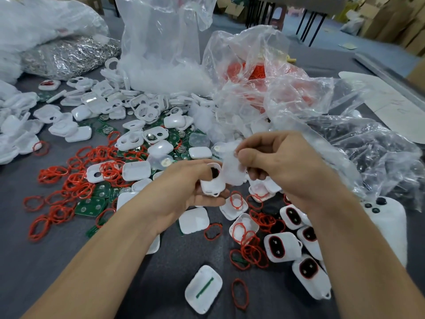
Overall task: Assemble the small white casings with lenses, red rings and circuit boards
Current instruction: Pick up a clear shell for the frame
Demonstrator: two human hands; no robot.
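Observation:
My left hand [184, 192] grips a small white casing [212, 184] at the centre of the view. My right hand [280, 162] pinches a translucent lens piece [232, 166] between thumb and fingers, right against the casing's upper side. Loose red rings [76, 185] lie scattered on the dark table to the left. Green circuit boards [92, 204] sit among them. Several assembled casings with red rings [279, 247] lie at the lower right. Empty white casings [135, 141] are heaped behind the hands.
Clear plastic bags [161, 42] of white parts stand at the back, one bag with red rings [257, 72] to their right. A silver-filled bag [69, 56] lies far left. Crumpled plastic [368, 146] covers the right side. A white casing [203, 288] lies near the front edge.

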